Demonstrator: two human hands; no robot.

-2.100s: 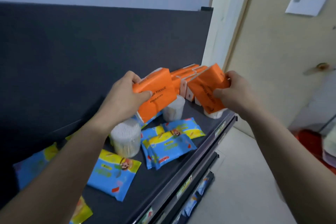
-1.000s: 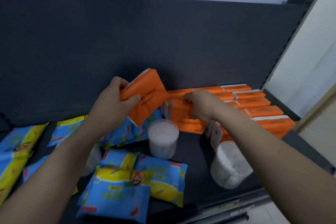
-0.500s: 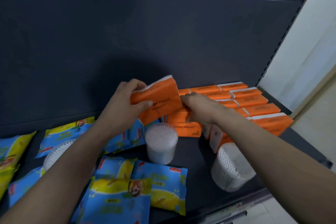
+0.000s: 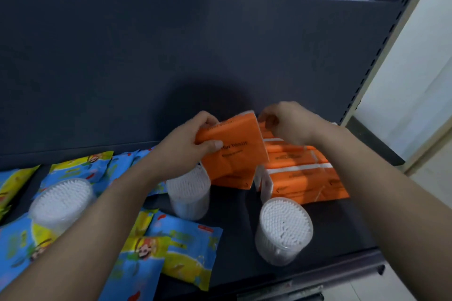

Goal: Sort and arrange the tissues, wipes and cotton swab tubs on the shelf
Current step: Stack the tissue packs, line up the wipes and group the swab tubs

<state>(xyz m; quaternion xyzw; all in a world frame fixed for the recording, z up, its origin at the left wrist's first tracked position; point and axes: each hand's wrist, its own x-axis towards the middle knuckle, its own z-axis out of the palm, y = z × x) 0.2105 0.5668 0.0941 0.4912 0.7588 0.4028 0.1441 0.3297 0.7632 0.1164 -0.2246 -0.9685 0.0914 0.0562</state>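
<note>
While my left hand (image 4: 188,146) clamps an orange tissue pack (image 4: 234,154) by its upper left edge, thumb across the front, the pack hangs tilted just above the shelf (image 4: 342,225), at the left end of the orange row (image 4: 300,173) by the back panel (image 4: 220,56). My right hand (image 4: 288,124) sits curled at the pack's top right corner, over the row; whether it pinches anything I cannot tell. The risk I see lies below. A tub (image 4: 189,190) of swabs stands right under the pack's lower edge, so pushing the pack down could tip it onto the wipes (image 4: 181,247). The row looks soft and leaning, and wedging one more in could slump its end packs toward the second tub (image 4: 283,230) near the front lip.
</note>
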